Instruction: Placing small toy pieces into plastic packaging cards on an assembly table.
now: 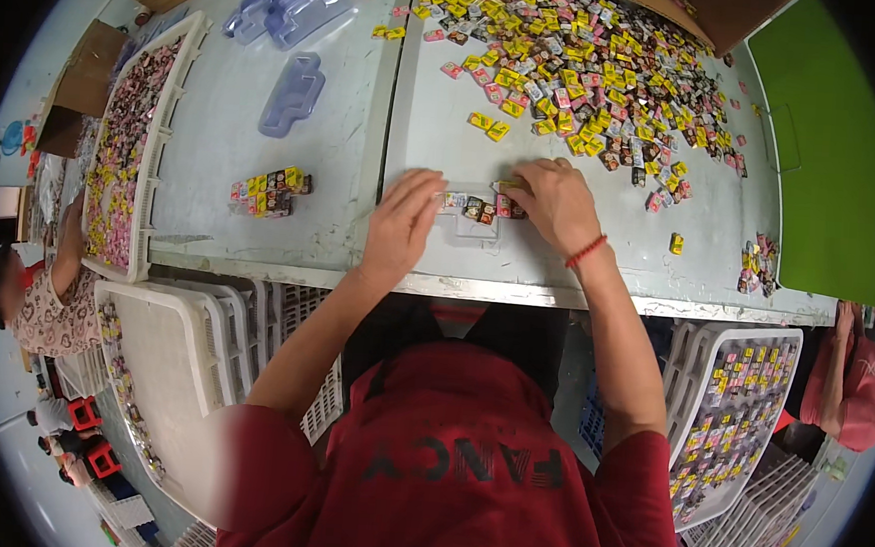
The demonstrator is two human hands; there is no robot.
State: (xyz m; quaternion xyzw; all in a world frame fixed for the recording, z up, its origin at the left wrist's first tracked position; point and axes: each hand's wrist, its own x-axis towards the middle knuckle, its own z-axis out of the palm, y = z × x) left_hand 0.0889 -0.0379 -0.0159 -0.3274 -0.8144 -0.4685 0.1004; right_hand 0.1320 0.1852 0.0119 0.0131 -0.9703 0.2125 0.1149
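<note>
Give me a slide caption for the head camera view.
Left hand and right hand at a clear plastic tray holding small packets, with a loose heap spread across the table.

Passage lies between the left hand (400, 226) and the packet cluster (270, 191); piled packets (589, 82) obstruct farther ahead.

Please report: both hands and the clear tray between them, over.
Left hand, right hand at opposite ends of clear tray. Small packets inside, part bare. Loose packet pile beyond, apart from tray.
</note>
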